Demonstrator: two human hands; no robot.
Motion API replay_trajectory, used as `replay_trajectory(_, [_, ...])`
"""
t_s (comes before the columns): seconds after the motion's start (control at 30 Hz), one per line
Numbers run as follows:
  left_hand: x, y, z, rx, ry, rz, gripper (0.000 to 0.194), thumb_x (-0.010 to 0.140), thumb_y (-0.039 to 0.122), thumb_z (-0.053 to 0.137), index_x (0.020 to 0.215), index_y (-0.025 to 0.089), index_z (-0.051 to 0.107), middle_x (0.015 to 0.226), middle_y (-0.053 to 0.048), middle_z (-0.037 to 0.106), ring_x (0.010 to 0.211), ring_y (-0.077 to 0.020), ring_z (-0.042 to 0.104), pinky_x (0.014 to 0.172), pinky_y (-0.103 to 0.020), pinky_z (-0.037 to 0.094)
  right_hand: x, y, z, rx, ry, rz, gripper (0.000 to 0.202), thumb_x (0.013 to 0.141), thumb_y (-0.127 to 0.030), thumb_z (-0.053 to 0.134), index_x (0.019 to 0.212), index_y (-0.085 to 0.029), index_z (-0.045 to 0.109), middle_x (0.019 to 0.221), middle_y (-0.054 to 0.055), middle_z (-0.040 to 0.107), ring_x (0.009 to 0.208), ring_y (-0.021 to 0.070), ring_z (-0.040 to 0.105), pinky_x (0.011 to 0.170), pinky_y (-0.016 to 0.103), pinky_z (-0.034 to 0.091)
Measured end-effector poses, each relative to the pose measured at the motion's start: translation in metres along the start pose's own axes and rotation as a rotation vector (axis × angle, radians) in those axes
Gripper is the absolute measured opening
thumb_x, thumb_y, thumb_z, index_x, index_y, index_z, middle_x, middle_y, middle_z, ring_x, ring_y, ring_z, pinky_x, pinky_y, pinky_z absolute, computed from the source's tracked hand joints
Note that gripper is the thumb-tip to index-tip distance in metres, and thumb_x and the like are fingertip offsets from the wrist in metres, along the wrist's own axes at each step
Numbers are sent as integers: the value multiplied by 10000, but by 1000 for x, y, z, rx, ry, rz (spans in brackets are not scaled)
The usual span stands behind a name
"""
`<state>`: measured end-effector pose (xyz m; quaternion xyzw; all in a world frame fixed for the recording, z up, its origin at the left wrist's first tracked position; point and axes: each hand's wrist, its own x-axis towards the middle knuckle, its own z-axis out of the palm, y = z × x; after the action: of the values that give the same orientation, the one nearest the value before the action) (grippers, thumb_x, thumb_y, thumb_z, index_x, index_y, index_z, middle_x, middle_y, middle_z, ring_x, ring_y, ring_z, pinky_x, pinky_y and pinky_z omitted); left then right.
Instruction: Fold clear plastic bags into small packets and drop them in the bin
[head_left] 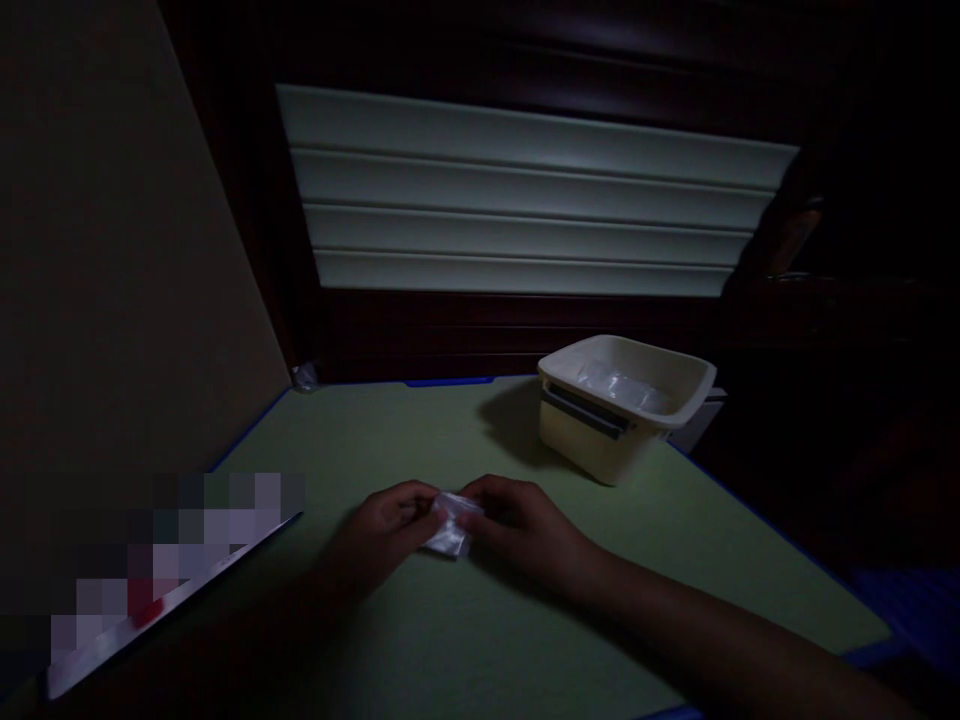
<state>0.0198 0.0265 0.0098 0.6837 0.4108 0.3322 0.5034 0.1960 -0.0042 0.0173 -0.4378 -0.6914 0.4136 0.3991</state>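
Near the middle of the green table, a small clear plastic packet (451, 535) is pinched between both hands. My left hand (382, 535) grips its left side with thumb and fingers. On the right side, my right hand (525, 525) pinches the packet's upper edge, its thumb close to the left one. The packet is shiny and slightly tilted above the table. Its contents are too dark to make out.
A cream bin (592, 445) holding clear plastic packets (626, 390) stands at the back right of the green table (375, 430). A partly blurred flat item (180, 595) lies at the left. A louvred panel (525, 200) is behind.
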Motion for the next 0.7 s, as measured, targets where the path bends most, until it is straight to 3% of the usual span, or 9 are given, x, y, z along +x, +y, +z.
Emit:
replay_trajectory(0.17, [4, -5, -4, 247, 90, 145, 255, 777, 385, 500, 806, 155, 608, 720, -29, 647, 679, -175, 615, 622, -273, 488, 7, 2, -8, 9, 80, -20, 120, 781, -246, 560, 810, -132, 586, 723, 21, 613, 663, 127, 561, 606, 236, 436])
replay_trajectory(0.3, [6, -14, -13, 378, 127, 241, 173, 775, 315, 498, 780, 176, 600, 797, -34, 623, 792, -189, 588, 753, -321, 468, 10, -1, -18, -31, 182, -63, 112, 784, -235, 545, 830, -139, 578, 754, 35, 612, 691, 141, 563, 614, 251, 430])
replay_trajectory(0.33, [7, -17, -15, 504, 132, 329, 166, 792, 299, 478, 802, 186, 601, 825, -34, 617, 820, -189, 579, 771, -327, 463, 10, -2, -21, -43, 207, -75, 115, 788, -237, 540, 839, -141, 578, 761, 37, 613, 690, 143, 563, 609, 254, 429])
replay_trajectory(0.53, [6, -34, -19, 1015, 32, 593, 272, 842, 239, 430, 1080, 195, 554, 1080, -73, 571, 1023, -223, 521, 890, -388, 433, 10, -13, -38, -90, 335, -187, 127, 783, -262, 557, 852, -160, 587, 797, 29, 612, 725, 142, 564, 653, 265, 444])
replay_trajectory(0.7, [7, -39, -21, 1137, 69, 715, 241, 860, 237, 424, 1068, 211, 542, 1075, -57, 575, 1003, -210, 541, 848, -349, 472, 10, -26, -62, -92, 434, -251, 184, 793, -319, 553, 905, -174, 564, 839, 36, 619, 747, 144, 585, 653, 265, 469])
